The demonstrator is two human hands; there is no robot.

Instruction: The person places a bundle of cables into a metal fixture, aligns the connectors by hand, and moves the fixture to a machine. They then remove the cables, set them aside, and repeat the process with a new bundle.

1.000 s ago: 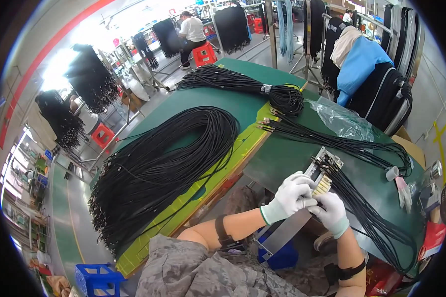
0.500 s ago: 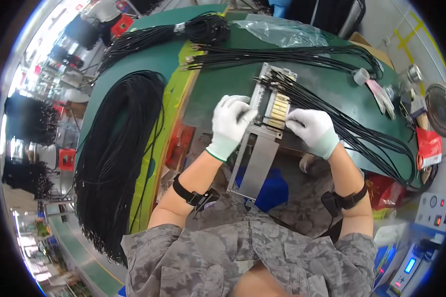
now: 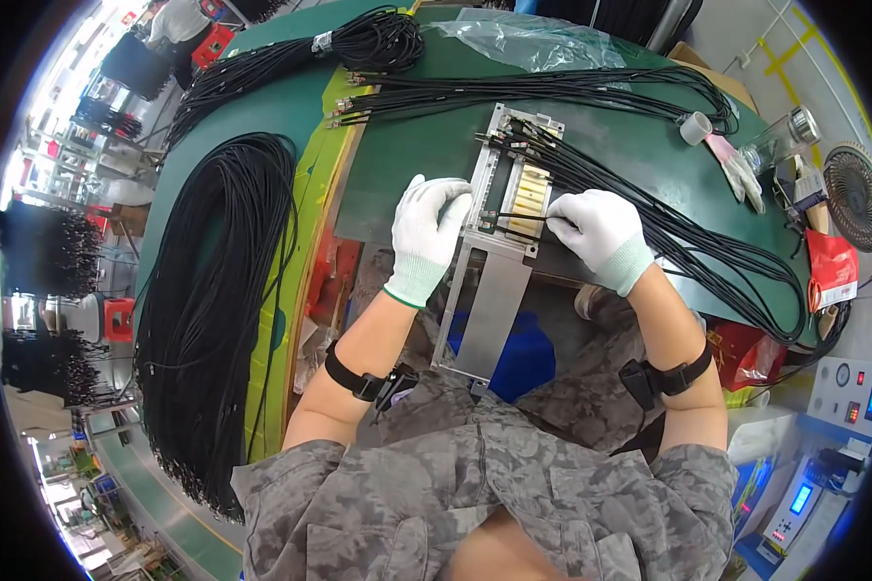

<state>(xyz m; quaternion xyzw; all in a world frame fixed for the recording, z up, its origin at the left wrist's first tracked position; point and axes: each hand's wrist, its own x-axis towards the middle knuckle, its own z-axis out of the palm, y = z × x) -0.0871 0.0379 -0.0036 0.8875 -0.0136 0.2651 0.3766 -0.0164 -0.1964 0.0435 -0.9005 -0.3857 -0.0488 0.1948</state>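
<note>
A metal fixture (image 3: 502,174) with a row of brass-coloured blocks (image 3: 530,189) stands in front of me at the table edge. Across its near end lie two short stretches of black cable. My right hand (image 3: 601,230), in a white glove, pinches one black cable (image 3: 515,217) at the fixture's right side. Just left of the fixture, my gloved left hand (image 3: 426,225) has thumb and fingers apart and nothing visible between them. Several black cables (image 3: 630,189) run from the fixture's far end toward the right.
Left of me hangs a large black cable coil (image 3: 213,290) over the yellow-green table edge strip (image 3: 305,213). More cable bundles (image 3: 388,102) lie at the back of the green table (image 3: 407,165). On the right are a jar (image 3: 780,140), a spare glove (image 3: 734,169) and a small fan (image 3: 855,194).
My left hand has drawn back leftward from the fixture, and its thumb and fingers have parted. The right hand still pinches at the fixture's right side. The whole view has shifted slightly.
</note>
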